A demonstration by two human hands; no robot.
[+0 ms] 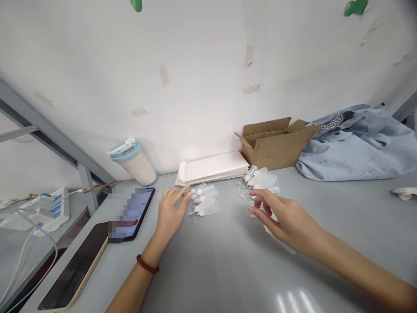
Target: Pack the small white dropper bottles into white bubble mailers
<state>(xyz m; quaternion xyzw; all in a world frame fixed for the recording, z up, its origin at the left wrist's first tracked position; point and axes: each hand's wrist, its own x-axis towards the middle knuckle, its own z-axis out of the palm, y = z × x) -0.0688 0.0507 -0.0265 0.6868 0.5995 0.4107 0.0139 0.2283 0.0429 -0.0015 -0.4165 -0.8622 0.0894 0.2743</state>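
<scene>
My left hand (pixel 170 209) is open, its fingertips at the edge of a small pile of translucent plastic bottles with thin loops of string (pixel 204 201). A second pile of similar bottles (pixel 259 181) lies to the right on the grey tabletop (pixel 221 278). My right hand (pixel 282 218) hovers just below that pile, fingers curled and close together. A strip of clear plastic film (pixel 277 239) shows beneath it, but I cannot tell whether the hand holds it. A red bead bracelet (pixel 147 264) circles my left wrist.
Along the white wall stand a stack of white flat packets (pixel 211 168), an open cardboard box (pixel 276 144) and a lidded tumbler (pixel 134 163). Several phones (pixel 74 265) lie at the left edge. A blue cloth (pixel 356 145) lies at the right, and a power strip (pixel 44 211) sits lower left.
</scene>
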